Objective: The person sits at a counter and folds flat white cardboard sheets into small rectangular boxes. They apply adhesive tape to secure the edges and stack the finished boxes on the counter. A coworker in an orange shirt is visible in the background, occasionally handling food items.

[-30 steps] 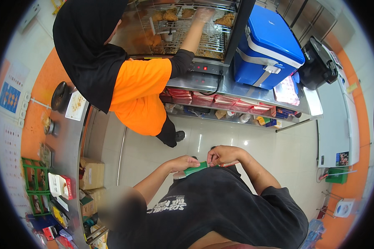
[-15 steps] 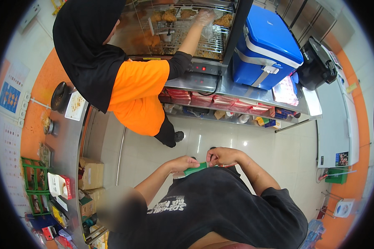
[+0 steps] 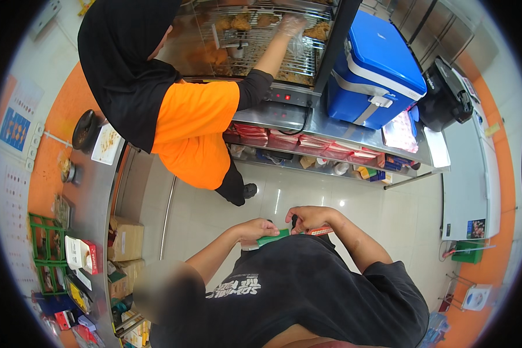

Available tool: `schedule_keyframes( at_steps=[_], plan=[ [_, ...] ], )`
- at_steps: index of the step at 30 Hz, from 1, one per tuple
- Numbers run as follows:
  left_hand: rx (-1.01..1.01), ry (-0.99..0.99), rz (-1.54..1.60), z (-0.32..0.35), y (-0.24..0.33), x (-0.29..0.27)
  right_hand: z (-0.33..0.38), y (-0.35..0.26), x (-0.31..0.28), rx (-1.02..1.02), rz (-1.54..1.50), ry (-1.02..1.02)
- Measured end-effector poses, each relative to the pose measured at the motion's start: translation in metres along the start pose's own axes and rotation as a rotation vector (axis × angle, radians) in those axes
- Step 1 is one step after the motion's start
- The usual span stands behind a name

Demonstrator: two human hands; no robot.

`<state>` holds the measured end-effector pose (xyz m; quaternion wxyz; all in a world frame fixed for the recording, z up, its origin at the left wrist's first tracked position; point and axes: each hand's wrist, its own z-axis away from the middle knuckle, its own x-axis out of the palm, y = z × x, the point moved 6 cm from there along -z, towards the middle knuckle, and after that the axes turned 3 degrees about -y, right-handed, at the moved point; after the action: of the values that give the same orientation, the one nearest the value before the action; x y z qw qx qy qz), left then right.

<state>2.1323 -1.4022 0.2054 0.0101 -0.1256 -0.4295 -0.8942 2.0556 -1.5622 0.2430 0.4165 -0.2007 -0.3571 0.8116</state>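
In front of my dark shirt, my left hand (image 3: 254, 229) pinches a flat green piece (image 3: 274, 237) with a pale edge; its kind cannot be made out. To its right, my right hand (image 3: 310, 218) has its fingers curled and thumb bent in beside the green piece. An orange-red patterned strip (image 3: 319, 231) shows under this hand. Whether it belongs to the green piece is hidden by my shirt and fingers. A dark patch shows between the right thumb and forefinger.
A co-worker in an orange top (image 3: 197, 116) reaches a gloved hand (image 3: 293, 26) into a heated display cabinet (image 3: 284, 95) of fried food. Ahead stands a steel shelf with a blue cool box (image 3: 383, 64). A steel counter (image 3: 95, 191) runs along the left; a white chest freezer (image 3: 470, 174) stands right.
My right fingers have shifted slightly along the piece, and more of the orange-red strip shows. The green part shows a little less. The co-worker's arm stays in the cabinet.
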Motion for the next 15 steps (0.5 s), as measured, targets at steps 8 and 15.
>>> schedule_keyframes(
  at_steps=[8,15],
  plan=[
    [-0.006,0.006,0.087,0.004,0.004,0.002,-0.003,-0.002,-0.001,0.002,0.005,-0.035],
    [-0.049,0.015,0.004,0.003,0.006,0.0,-0.009,0.004,0.002,0.021,-0.036,-0.088]
  ],
)
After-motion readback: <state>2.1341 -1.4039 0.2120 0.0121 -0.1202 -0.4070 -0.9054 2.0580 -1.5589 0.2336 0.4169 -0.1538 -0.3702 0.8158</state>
